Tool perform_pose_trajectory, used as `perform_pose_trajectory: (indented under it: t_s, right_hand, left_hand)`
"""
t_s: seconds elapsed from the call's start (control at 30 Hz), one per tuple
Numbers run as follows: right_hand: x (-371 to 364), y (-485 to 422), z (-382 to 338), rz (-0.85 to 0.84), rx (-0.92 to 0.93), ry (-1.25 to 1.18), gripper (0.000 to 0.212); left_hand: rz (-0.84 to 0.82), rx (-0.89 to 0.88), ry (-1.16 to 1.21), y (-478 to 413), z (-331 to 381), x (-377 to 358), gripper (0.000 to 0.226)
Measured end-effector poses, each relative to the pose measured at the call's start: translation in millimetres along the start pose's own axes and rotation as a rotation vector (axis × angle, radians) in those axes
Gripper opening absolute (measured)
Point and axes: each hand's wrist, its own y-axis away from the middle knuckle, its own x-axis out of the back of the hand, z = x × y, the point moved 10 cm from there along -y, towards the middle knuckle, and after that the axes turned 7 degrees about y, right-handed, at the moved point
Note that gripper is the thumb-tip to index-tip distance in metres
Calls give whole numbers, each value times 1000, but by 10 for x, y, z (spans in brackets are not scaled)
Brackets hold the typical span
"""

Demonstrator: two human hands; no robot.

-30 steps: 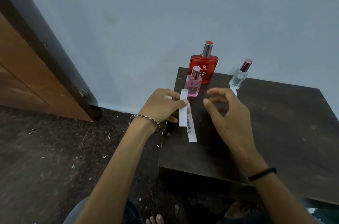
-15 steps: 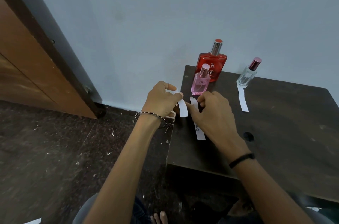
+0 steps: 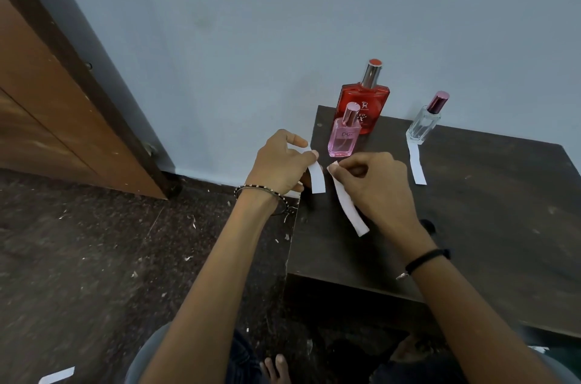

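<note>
While your left hand pinches a short paper strip between thumb and forefinger at the left edge of the dark table, your right hand pinches the top end of a longer paper strip, which curves down toward you over the tabletop. The two strips hang just apart, right in front of the pink perfume bottle. Behind it stands the red perfume bottle, and to the right a clear bottle has a third strip lying flat at its base.

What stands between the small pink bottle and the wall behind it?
A larger red bottle with a silver neck stands there, just behind the pink bottle on the dark table; the head view shows it.
</note>
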Motion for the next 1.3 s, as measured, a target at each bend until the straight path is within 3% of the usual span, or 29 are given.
perform_pose_trajectory:
  t_s: [0.17, 0.33, 0.57, 0.77, 0.97, 1.3]
  right_hand:
    - [3, -49, 160, -26, -76, 31, 39]
    - [89, -94, 195, -49, -70, 116, 32]
    - [69, -285, 78, 84, -18, -47, 70]
    - [-18, -326, -71, 105, 95, -124, 49]
    - [218, -149, 113, 69, 41, -178, 54]
    - [652, 368, 796, 36, -78, -665, 33]
  left_hand:
    - [-28, -38, -28, 17, 55, -50, 17]
    - [-52, -42, -30, 11, 57, -92, 15]
    - [-35, -82, -93, 16, 119, -107, 20]
    - [-12, -139, -115, 28, 183, -119, 18]
    - [235, -331, -131, 69, 454, 12, 15]
    - [-100, -407, -85, 255, 734, -1037, 26]
